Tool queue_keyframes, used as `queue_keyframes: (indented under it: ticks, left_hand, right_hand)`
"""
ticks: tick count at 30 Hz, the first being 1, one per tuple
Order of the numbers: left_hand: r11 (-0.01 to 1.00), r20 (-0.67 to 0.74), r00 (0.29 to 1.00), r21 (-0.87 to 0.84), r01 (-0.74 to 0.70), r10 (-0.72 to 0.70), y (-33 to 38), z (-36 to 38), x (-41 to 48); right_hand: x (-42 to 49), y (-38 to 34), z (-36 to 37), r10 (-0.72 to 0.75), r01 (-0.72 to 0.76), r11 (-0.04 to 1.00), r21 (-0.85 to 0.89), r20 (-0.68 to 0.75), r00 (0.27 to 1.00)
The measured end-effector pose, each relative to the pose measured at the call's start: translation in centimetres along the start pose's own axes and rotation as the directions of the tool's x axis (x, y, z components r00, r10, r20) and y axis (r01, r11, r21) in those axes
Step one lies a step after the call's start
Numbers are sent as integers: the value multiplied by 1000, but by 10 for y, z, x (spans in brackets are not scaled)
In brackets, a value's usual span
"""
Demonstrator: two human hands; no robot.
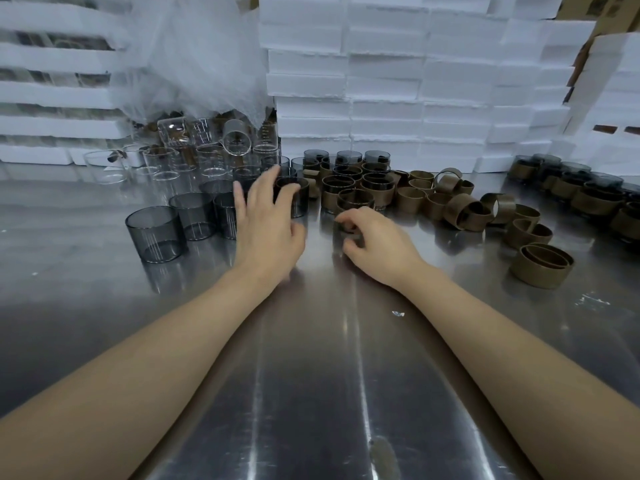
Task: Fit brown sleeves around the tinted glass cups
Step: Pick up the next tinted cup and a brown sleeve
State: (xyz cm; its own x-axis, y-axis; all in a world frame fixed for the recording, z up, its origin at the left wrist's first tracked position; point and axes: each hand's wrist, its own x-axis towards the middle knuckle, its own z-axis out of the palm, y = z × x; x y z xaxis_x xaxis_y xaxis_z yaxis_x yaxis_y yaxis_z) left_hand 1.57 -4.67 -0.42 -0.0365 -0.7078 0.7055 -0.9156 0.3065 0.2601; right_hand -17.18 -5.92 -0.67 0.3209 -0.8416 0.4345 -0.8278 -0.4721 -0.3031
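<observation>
Several bare tinted glass cups (157,233) stand on the steel table at the left. My left hand (266,226) reaches forward with its fingers spread over one tinted cup (298,202); the index finger lies on its rim and the thumb stays clear of it. My right hand (375,244) sits just right of it, fingers curled down round a dark, see-through tinted cup (341,237) that is mostly hidden under the hand. Loose brown sleeves (464,211) lie scattered to the right. Cups wearing brown sleeves (356,192) cluster behind both hands.
Clear glass beakers (207,157) crowd the back left under a plastic sheet. Stacked white foam trays (381,81) wall off the back. More sleeved cups (585,192) sit at the far right, and nested sleeves (542,265) lie at the right.
</observation>
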Motion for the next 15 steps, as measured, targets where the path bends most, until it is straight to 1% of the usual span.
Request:
queue_keyframes:
  ticks: [2,4,7,9,12,15]
  left_hand:
    - [994,60,993,43,96,-99,-1,2,-2]
    - [977,122,971,89,196,-206,-3,5,-4]
    - [954,167,943,130,269,-289,-6,8,-3]
    - [955,171,942,122,271,-289,-7,9,-3]
    - [967,151,955,73,246,-254,-4,8,-3]
    - [975,120,968,5,223,-222,-1,7,-3]
  right_hand:
    - [2,9,1,66,-66,998,-12,32,997]
    - [3,16,1,121,-122,992,14,61,991]
    - [4,21,2,142,-144,989,9,118,983]
    - [7,22,3,152,-145,988,-52,186,971]
    - [9,24,4,213,-177,973,-148,274,938]
    - [9,22,3,212,-167,970,-175,285,935]
